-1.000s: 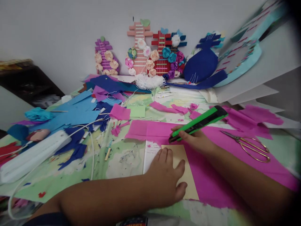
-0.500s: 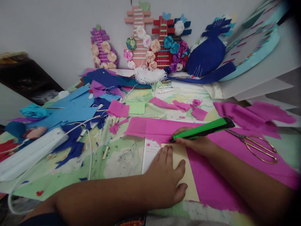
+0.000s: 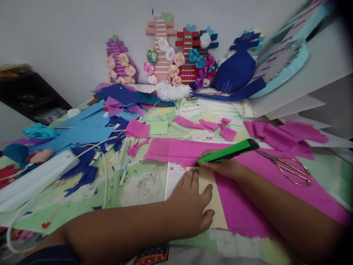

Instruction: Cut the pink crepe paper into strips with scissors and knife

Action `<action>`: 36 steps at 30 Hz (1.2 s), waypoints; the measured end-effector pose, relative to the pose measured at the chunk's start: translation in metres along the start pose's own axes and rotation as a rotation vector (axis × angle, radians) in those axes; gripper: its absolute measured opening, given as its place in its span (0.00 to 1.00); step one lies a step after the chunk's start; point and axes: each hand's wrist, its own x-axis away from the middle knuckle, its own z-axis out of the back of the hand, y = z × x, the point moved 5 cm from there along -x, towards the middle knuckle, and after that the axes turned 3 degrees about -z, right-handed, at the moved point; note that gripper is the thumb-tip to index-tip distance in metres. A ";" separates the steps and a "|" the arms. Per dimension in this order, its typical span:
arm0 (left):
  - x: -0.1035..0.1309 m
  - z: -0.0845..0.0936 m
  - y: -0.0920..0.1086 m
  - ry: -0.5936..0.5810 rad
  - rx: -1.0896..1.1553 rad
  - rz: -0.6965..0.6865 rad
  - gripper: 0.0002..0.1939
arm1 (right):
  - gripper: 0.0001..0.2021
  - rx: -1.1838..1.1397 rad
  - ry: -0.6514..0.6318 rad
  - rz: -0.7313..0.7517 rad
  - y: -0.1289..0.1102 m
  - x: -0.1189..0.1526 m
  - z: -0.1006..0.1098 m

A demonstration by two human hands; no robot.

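My right hand (image 3: 224, 166) is closed around a green and black box cutter (image 3: 227, 151). The cutter's tip points down and left, by the top edge of a cream card (image 3: 213, 200). On that card lies my left hand (image 3: 190, 206), palm down with its fingers spread, fingertips near the same top edge. Bright pink crepe paper (image 3: 248, 206) lies beside and beyond the card. A white sheet with writing (image 3: 173, 176) shows at the left of my left fingers. Gold-handled scissors (image 3: 292, 169) rest on the pink paper, right of my right hand.
Pink scraps (image 3: 138, 128) and a green paper piece (image 3: 156, 127) lie farther back. Blue sheets (image 3: 85, 129) and a white power strip (image 3: 41, 180) with a cable are at left. Decorated paper instruments (image 3: 187, 59) lean on the wall behind a white thread tangle (image 3: 173, 91).
The view has shifted a little, so the back of the table and the wall items sit lower and more to the left. Both hands keep nearly the same places on the paper.
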 end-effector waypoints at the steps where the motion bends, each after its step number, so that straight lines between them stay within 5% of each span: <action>1: 0.000 0.000 0.000 -0.004 -0.001 -0.001 0.30 | 0.11 -0.021 0.018 -0.007 0.001 0.001 0.001; 36: 0.001 0.002 0.001 -0.047 -0.055 0.021 0.30 | 0.12 -0.061 -0.006 0.014 0.003 0.004 0.010</action>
